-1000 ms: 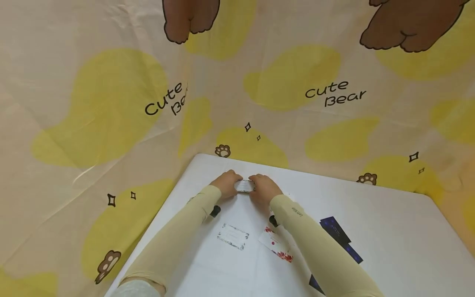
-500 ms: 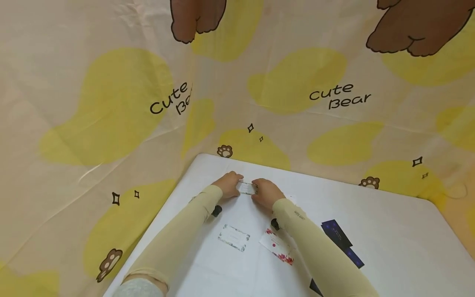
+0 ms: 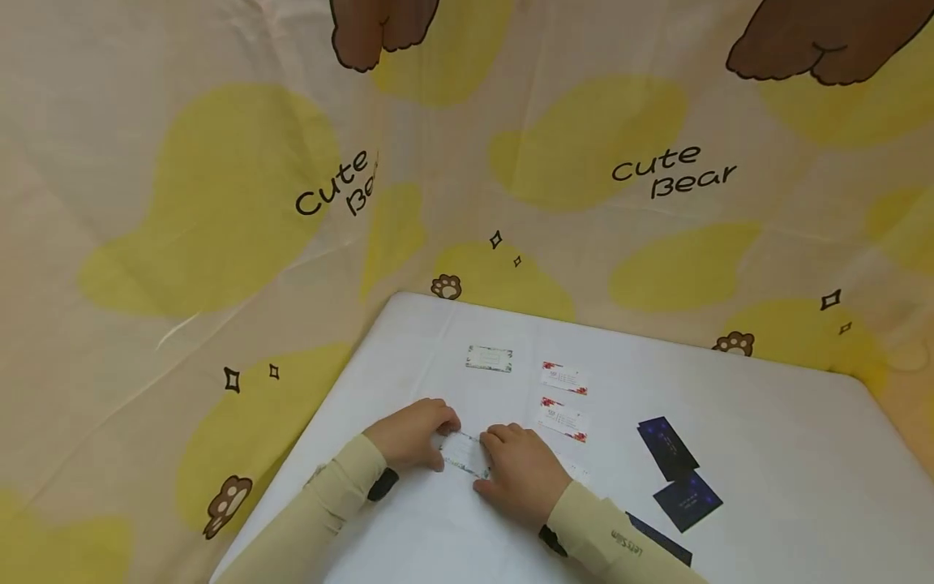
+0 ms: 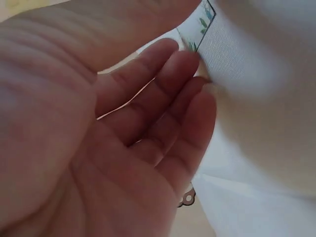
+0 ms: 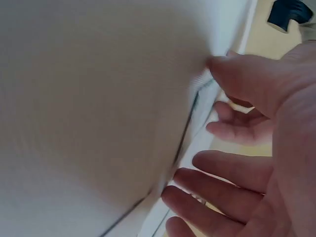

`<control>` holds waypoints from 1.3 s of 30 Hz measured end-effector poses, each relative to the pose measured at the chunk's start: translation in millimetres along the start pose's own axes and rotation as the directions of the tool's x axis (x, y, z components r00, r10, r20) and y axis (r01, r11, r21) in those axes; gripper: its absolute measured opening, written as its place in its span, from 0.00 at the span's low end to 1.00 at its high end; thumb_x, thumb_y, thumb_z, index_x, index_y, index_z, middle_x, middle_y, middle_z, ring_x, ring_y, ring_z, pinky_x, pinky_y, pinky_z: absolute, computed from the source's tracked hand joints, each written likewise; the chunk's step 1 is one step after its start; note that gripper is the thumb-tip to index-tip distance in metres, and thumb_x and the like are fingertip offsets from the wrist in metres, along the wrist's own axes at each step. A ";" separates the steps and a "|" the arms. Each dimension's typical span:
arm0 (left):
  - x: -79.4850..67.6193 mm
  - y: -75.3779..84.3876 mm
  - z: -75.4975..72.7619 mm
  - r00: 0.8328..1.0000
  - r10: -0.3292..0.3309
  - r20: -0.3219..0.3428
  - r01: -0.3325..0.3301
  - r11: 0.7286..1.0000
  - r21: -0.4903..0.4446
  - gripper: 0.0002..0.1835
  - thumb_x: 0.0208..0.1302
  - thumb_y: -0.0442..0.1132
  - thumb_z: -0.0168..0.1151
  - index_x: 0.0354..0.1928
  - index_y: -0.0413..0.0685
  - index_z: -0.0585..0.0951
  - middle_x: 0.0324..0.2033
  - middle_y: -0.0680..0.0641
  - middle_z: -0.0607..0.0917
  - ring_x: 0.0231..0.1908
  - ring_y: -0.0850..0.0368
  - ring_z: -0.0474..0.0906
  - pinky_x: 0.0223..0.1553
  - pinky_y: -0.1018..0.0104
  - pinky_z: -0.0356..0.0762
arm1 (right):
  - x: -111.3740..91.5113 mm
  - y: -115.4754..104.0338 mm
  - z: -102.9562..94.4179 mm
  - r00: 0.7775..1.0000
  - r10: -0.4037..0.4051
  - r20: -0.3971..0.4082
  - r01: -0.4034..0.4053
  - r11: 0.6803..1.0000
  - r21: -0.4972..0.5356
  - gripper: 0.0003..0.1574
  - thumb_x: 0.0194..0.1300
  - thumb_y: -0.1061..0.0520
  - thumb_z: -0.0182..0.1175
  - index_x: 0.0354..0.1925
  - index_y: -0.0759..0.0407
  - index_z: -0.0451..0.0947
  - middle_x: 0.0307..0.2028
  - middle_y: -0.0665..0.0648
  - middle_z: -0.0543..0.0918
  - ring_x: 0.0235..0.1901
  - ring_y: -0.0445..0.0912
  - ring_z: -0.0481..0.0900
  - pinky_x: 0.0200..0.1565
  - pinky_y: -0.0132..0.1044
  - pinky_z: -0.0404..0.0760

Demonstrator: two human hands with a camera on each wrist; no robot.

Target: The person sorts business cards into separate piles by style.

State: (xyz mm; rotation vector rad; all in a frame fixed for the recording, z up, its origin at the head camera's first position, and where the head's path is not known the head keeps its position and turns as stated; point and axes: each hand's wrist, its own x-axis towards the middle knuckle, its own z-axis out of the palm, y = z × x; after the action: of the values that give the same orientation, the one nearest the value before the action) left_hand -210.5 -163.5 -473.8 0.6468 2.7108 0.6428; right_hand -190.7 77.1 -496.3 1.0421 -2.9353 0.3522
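Observation:
Between my two hands, low in the middle of the head view, lies a white business card (image 3: 465,454) with a leafy green border. My left hand (image 3: 414,434) holds its left end, thumb and fingertips at the edge; a leaf-printed corner of the card (image 4: 203,29) shows by those fingertips in the left wrist view. At the other end my right hand (image 3: 521,470) grips the card, thumb on the near side and fingers on the far side. Part of the card is hidden behind the right fingers. Farther back, a matching green-bordered card (image 3: 489,358) lies flat.
Two white cards with red flowers, the far one (image 3: 565,378) and the near one (image 3: 563,419), form a column right of the hands. Dark blue cards (image 3: 667,448) lie overlapping farther right, with another dark card (image 3: 660,539) by the right sleeve. A patterned curtain (image 3: 554,162) backs the white table (image 3: 788,454).
Both hands have let go of the green-bordered card at the back and come nearer, onto the second green-bordered card. The red-flowered cards behind the right arm are now uncovered.

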 end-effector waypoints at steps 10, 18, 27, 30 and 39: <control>0.5 -1.3 6.7 0.999 -0.031 -0.013 0.032 0.997 0.076 0.27 0.54 0.38 0.83 0.57 0.51 0.84 0.52 0.55 0.79 0.52 0.59 0.73 0.52 0.63 0.79 | 0.4 -4.9 10.3 1.000 -0.006 0.001 0.006 1.000 0.024 0.32 0.66 0.41 0.76 0.62 0.54 0.84 0.59 0.50 0.88 0.56 0.47 0.83 0.57 0.45 0.84; 3.2 3.8 6.6 0.996 -0.075 0.043 0.073 0.996 0.051 0.24 0.56 0.36 0.81 0.55 0.50 0.84 0.44 0.53 0.77 0.39 0.61 0.74 0.43 0.65 0.77 | 0.8 -5.4 9.1 1.000 0.001 0.001 -0.001 0.999 0.048 0.31 0.67 0.45 0.76 0.63 0.56 0.83 0.59 0.50 0.88 0.56 0.47 0.83 0.60 0.44 0.84; -4.5 18.7 13.5 0.995 -0.087 0.044 0.089 0.995 -0.040 0.29 0.52 0.33 0.78 0.57 0.48 0.79 0.49 0.49 0.74 0.40 0.59 0.77 0.42 0.65 0.78 | -1.7 -4.6 6.1 1.000 0.018 -0.001 -0.018 0.996 0.084 0.31 0.67 0.46 0.76 0.62 0.59 0.84 0.51 0.49 0.84 0.47 0.43 0.77 0.53 0.37 0.83; -4.0 23.1 13.5 0.997 -0.071 0.043 0.071 0.997 -0.010 0.31 0.51 0.36 0.80 0.59 0.49 0.81 0.49 0.51 0.75 0.42 0.61 0.76 0.44 0.66 0.78 | -3.1 -2.9 5.5 1.000 0.025 -0.005 -0.025 0.994 0.102 0.30 0.66 0.47 0.76 0.61 0.59 0.84 0.48 0.48 0.82 0.46 0.41 0.74 0.50 0.35 0.82; 48.3 16.3 -13.5 0.995 -0.034 -0.097 0.041 0.996 0.075 0.30 0.63 0.37 0.79 0.67 0.43 0.83 0.53 0.47 0.80 0.50 0.56 0.79 0.58 0.58 0.83 | 49.3 36.8 -20.7 0.999 -0.002 -0.032 0.001 1.000 -0.014 0.27 0.60 0.56 0.78 0.57 0.60 0.85 0.46 0.53 0.83 0.43 0.45 0.80 0.46 0.38 0.84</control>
State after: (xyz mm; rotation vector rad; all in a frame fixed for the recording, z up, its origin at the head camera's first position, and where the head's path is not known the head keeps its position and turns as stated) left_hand -251.1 -131.8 -462.3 0.5961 2.8414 0.5773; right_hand -253.5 78.6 -479.8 1.0275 -2.9045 0.3448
